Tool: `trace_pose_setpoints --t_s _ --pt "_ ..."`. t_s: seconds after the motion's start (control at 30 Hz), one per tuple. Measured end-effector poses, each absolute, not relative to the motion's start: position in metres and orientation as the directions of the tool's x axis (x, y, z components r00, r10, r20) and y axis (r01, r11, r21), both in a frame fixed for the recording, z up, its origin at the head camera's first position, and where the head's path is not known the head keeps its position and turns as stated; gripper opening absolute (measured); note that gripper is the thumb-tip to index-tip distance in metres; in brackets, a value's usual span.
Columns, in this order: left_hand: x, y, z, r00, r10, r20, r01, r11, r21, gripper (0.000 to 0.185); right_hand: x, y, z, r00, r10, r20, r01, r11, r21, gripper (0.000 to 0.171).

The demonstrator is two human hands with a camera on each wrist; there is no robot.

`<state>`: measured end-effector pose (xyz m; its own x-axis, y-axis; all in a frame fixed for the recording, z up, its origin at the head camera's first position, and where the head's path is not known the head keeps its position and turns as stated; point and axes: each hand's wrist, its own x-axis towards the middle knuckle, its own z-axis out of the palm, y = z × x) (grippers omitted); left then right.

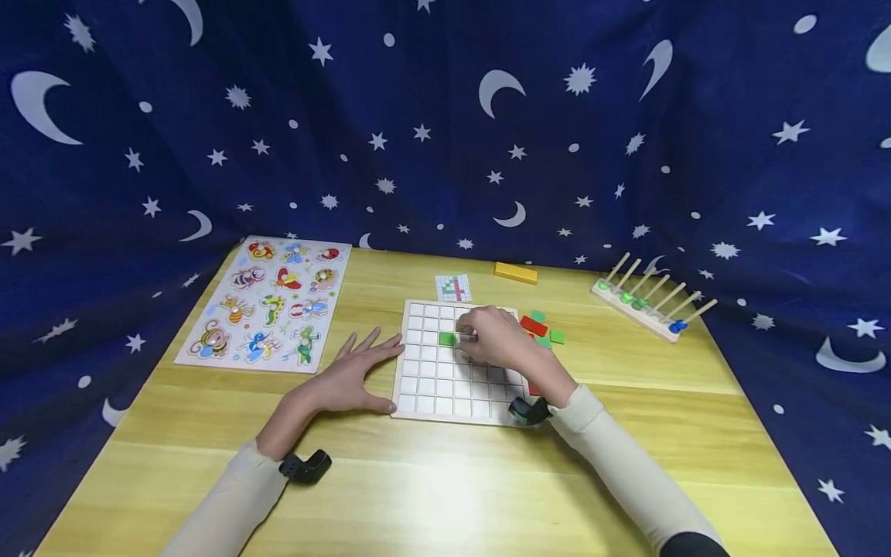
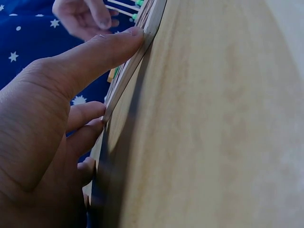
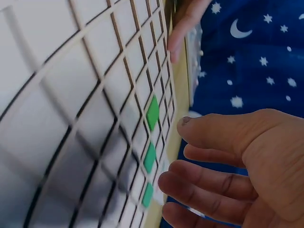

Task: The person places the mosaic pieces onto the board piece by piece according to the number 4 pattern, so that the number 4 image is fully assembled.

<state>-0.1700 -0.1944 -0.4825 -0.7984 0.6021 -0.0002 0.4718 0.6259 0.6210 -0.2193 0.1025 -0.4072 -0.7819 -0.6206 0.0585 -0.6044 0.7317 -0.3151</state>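
A white grid board point(image 1: 426, 387) with a pale wooden frame lies on the table. My left hand point(image 1: 351, 377) is at its left side, fingers spread, with the thumb at the near left corner and fingertips against the edge. Over the upper middle of the board hovers my right hand point(image 1: 497, 339), its fingers loosely bent and nothing visible between them in the right wrist view. Three green square tiles, among them one green tile point(image 3: 152, 113), sit in grid cells. In the head view, the right hand hides part of the grid.
Loose red and green tiles point(image 1: 534, 326) lie right of the board. Behind it are a small pattern card point(image 1: 454, 288) and a yellow block point(image 1: 516, 273). An insect peg puzzle point(image 1: 267, 309) lies left; a wooden rack with pegs point(image 1: 636, 311) stands at the back right.
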Motion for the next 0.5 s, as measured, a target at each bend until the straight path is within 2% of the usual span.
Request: trace_pose_setpoints --t_s 0.1,0.23,0.5 --pt "-0.171 -0.194 -0.484 -0.801 0.599 -0.014 0.465 0.636 0.616 0.1 -0.216 0.122 -0.403 -0.805 -0.589 0.061 -0.575 0.752 -0.323 0.01" --pt "-0.17 -0.196 -0.487 -0.808 0.589 -0.022 0.457 0.651 0.606 0.101 -0.219 0.152 -0.399 -0.847 -0.53 0.045 -0.514 0.794 -0.324 0.022" --pt "-0.173 -0.195 -0.487 -0.803 0.596 -0.015 0.468 0.644 0.605 0.101 -0.223 0.208 -0.398 -0.905 -0.423 0.049 -0.417 0.854 -0.312 0.02"
